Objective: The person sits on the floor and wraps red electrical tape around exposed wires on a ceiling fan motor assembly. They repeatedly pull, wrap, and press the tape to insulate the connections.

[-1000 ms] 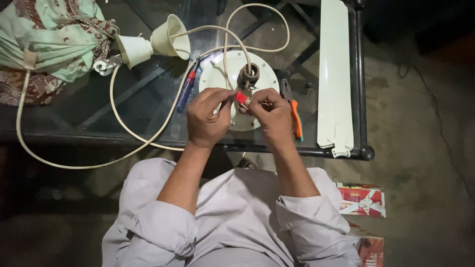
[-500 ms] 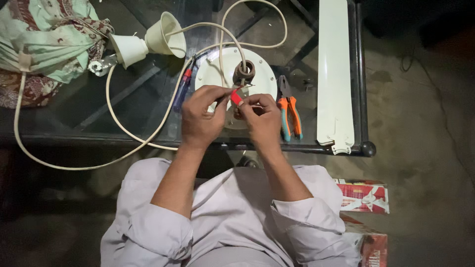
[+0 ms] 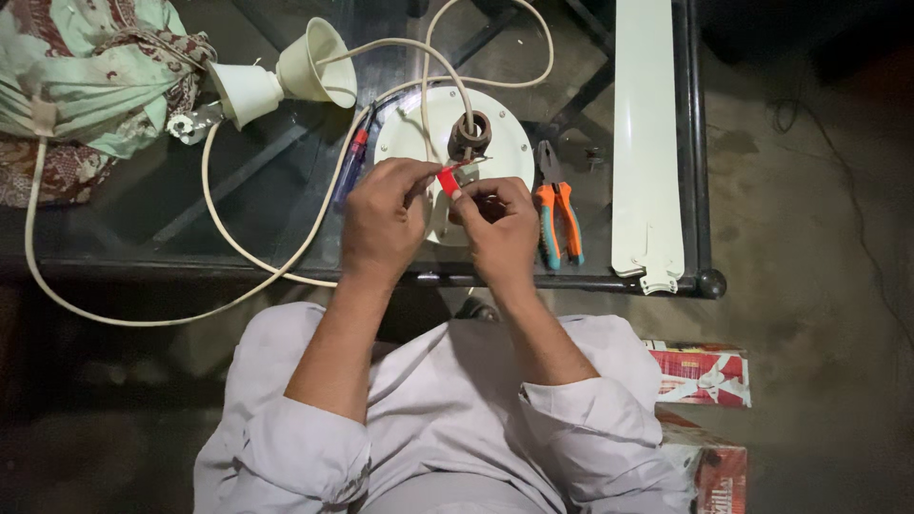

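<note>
Two hands meet over white round fan motor housing [image 3: 505, 143] on glass desk [image 3: 143, 190]. Left hand [image 3: 381, 221] and right hand [image 3: 503, 228] both pinch small red piece [image 3: 447, 180], just below rusty hub. Orange-teal pliers [image 3: 558, 214] lie just right of right hand, white fan blade [image 3: 647, 143] further right.

Dim overhead light (dark corners), sharp centre.

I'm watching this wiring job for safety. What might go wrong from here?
The left hand and right hand pinch a small red piece over the white round motor housing; it might slip and drop. The loose white cord loops past the table edge and may snag.
</note>
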